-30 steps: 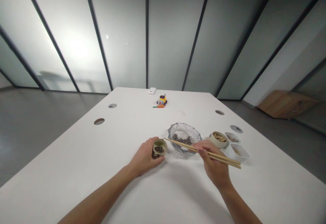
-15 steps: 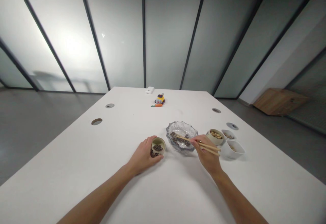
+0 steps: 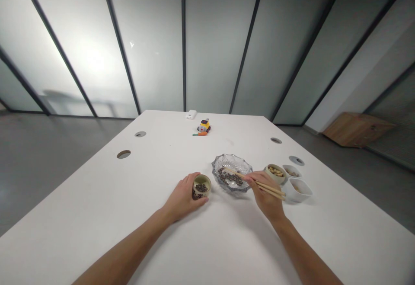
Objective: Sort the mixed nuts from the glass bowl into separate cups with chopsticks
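My left hand (image 3: 185,193) is wrapped round the side of a small ceramic cup (image 3: 205,195) with dark writing on it. Several dark beans (image 3: 201,187) lie inside that cup. Held in my right hand (image 3: 264,192) is a pair of wooden chopsticks (image 3: 270,190), their tips reaching into a scalloped clear glass bowl (image 3: 232,160). More dark beans (image 3: 238,180) are spread over the bowl's bottom. Whether the tips pinch a bean is too small to tell.
Beyond my right hand stand a ceramic cup of pale nuts (image 3: 276,172) and two white dishes (image 3: 297,194) with small contents. A toy car (image 3: 204,126), a toy carrot (image 3: 200,134) and a white box (image 3: 191,114) lie farther back on the white table (image 3: 155,159).
My right hand has shifted slightly right with the chopsticks, whose tips have moved a little within the glass bowl. My left hand and its cup have stayed put.
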`<state>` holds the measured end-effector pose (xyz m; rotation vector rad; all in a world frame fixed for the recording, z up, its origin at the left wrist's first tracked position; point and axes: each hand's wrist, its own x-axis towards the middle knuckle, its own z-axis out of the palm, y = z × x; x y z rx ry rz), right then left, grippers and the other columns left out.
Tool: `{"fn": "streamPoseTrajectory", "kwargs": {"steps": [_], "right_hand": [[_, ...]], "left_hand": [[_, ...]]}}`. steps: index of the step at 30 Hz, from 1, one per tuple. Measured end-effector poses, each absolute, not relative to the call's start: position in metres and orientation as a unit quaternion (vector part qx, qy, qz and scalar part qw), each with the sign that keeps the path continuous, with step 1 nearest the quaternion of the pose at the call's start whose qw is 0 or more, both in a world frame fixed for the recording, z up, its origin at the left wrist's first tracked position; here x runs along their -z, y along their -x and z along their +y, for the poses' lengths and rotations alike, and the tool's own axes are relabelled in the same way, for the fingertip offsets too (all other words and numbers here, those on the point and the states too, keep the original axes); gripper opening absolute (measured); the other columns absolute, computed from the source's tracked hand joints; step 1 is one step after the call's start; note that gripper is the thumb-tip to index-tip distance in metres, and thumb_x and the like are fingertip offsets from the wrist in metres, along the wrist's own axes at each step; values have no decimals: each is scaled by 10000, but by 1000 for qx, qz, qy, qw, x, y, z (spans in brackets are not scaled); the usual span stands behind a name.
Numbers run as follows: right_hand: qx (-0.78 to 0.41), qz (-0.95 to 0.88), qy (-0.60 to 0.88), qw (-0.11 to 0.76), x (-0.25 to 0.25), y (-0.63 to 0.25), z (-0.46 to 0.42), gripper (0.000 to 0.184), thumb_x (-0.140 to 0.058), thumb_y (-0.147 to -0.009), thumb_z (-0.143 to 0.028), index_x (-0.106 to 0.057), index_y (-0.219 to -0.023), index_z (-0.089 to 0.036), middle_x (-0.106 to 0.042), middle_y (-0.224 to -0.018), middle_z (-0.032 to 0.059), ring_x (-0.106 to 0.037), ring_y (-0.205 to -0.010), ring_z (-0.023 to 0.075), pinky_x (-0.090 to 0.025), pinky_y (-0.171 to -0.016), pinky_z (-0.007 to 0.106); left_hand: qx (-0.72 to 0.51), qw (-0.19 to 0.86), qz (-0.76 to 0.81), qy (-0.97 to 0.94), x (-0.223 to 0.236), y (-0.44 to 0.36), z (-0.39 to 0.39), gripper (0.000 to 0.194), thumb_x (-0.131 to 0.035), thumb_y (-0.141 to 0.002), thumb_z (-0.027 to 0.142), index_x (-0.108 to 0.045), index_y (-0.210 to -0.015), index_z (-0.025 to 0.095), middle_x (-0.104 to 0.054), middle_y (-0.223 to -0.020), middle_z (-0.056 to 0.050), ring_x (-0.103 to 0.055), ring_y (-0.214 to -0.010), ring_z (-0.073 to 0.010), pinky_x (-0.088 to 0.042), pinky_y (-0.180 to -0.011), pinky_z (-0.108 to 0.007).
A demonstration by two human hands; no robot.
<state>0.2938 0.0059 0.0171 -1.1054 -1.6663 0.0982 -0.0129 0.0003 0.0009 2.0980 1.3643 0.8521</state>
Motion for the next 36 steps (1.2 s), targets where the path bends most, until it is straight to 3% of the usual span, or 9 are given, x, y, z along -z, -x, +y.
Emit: {"fn": "streamPoseTrajectory", "kwargs": {"steps": [4,9,13,17,23,36], "right_hand": [[-54,-648,474,593,-21,-295,3,356,-650,-1042,-515,-799,-856,-251,-774,-838,59,-727,-798,236,-609,-762,408],[-232,-600,419,641,-24,-285,-6,318,-660,-1037,-509,-762,-888,-246,-764,-866,62,-756,-743,230,-654,-662,396],[-135,-610,470,623,-30,-293,-7,311,-714,-994,-544,-791,-978,-243,-798,-906,80,-764,-824,257,-636,-736,408],[-13,-655,491,574,-30,-303,0,341,-679,-1012,-564,-795,-934,-253,-802,-913,68,-742,-863,252,-596,-811,418],[-57,-708,468,525,-17,-296,9,387,-633,-1042,-564,-759,-862,-246,-761,-811,51,-704,-745,224,-572,-701,372],[-61,-707,471,524,-9,-292,14,414,-625,-1039,-603,-739,-864,-246,-751,-827,44,-687,-756,219,-561,-710,357]], "left_hand": [[-303,249,509,-766,-3,13,-1,680,-831,-824,309,-569,-1447,229,-683,-1415,-148,-668,-1282,-373,-523,-1119,-540],[-309,245,504,-768,-3,13,-2,682,-833,-830,318,-568,-1454,240,-685,-1411,-143,-671,-1279,-369,-524,-1124,-533],[-311,245,506,-766,-1,14,-1,689,-837,-827,323,-568,-1456,241,-686,-1412,-142,-668,-1279,-370,-527,-1118,-532],[-305,250,505,-768,1,14,0,698,-837,-832,332,-559,-1465,231,-676,-1428,-153,-660,-1288,-374,-516,-1124,-545],[-313,249,496,-770,1,15,1,681,-835,-838,320,-569,-1460,245,-676,-1437,-147,-659,-1303,-365,-511,-1134,-539],[-314,250,497,-770,-2,13,0,668,-834,-823,317,-575,-1434,250,-695,-1392,-137,-677,-1265,-364,-531,-1107,-545]]}}
